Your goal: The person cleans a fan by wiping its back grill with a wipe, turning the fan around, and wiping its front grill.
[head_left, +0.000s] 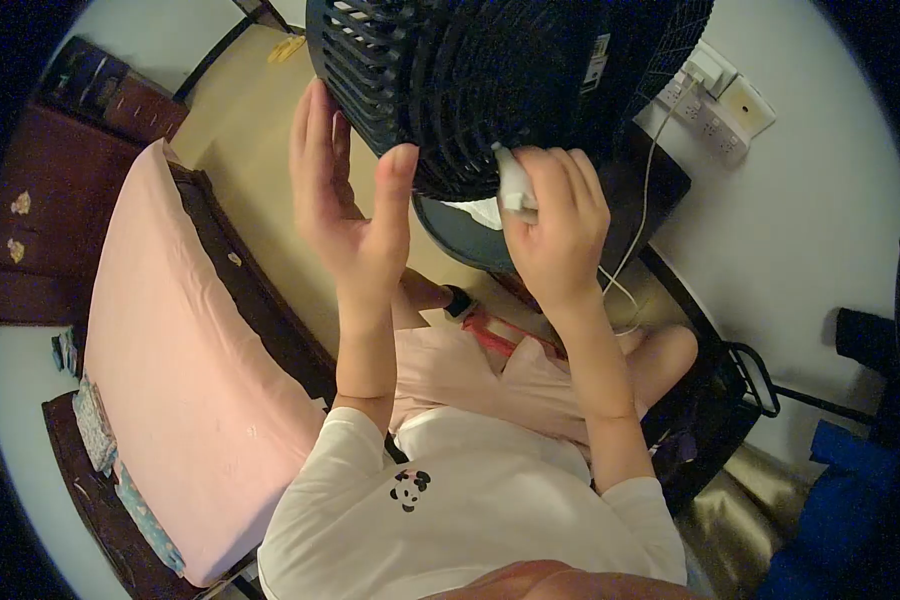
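A black electric fan (450, 80) with a slatted round grille fills the top of the view, its upper part cut off by the frame. My left hand (355, 205) is at the grille's lower left edge, thumb and fingers stretched wide apart; whether the fingertips press on it I cannot tell. Near the bottom of the grille, my right hand (560, 215) has its fingers wrapped round a small whitish cloth (515, 185), which looks folded. The cloth is close against the grille, and most of it is hidden in the hand.
Below the fan is a dark round surface (465, 240) with something white on it. A power strip (705, 120) with plugs is at the right wall, a white cable (647, 200) trailing down. A bed with a pink sheet (190, 360) stands left. A black metal handle (755, 380) juts out right.
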Tool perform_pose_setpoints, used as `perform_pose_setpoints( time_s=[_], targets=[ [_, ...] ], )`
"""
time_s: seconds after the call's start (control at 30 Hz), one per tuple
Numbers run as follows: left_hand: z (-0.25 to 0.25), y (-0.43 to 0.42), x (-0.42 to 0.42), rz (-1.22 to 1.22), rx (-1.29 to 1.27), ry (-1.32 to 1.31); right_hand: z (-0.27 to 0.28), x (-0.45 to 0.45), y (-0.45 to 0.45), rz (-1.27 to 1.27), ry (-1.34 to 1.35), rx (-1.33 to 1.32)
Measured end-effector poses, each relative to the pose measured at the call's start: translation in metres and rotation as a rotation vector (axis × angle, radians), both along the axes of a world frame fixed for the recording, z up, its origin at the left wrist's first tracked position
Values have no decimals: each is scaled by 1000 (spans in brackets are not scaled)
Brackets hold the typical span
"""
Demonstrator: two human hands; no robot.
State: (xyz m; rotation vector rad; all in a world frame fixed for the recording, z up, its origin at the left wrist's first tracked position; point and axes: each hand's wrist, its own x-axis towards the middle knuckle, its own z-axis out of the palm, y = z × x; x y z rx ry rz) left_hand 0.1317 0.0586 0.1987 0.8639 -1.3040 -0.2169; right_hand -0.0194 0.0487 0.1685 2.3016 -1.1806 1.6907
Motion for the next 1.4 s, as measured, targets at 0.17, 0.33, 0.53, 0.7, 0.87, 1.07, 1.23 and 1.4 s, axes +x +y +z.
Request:
perform_pose_setpoints(
  time_s=[0.17,0.33,0.53,0.7,0.87,1.07,1.23,1.4],
  targets=[
    [0,0,2,-1,1,-7,9,-2,0,-1,26,6],
    [3,1,1,-10,22,-7,7,1,-1,8,-25,-19],
    [0,3,7,-57,29,-2,3,-3,0,35,-119,95],
    [-1,-2,5,-23,-60,-50,3,-10,11,48,-357,78],
    [-3,-2,3,-17,-13,-66,2,-13,7,51,-303,104],
    [-5,-2,5,-19,-15,-81,4,-3,1,-41,-284,6],
    [-2,-1,0,-2,-9,-80,11,5,-9,60,-343,-84],
    [-3,3,3,17,10,-85,1,3,-6,17,-298,-66]
  ],
)
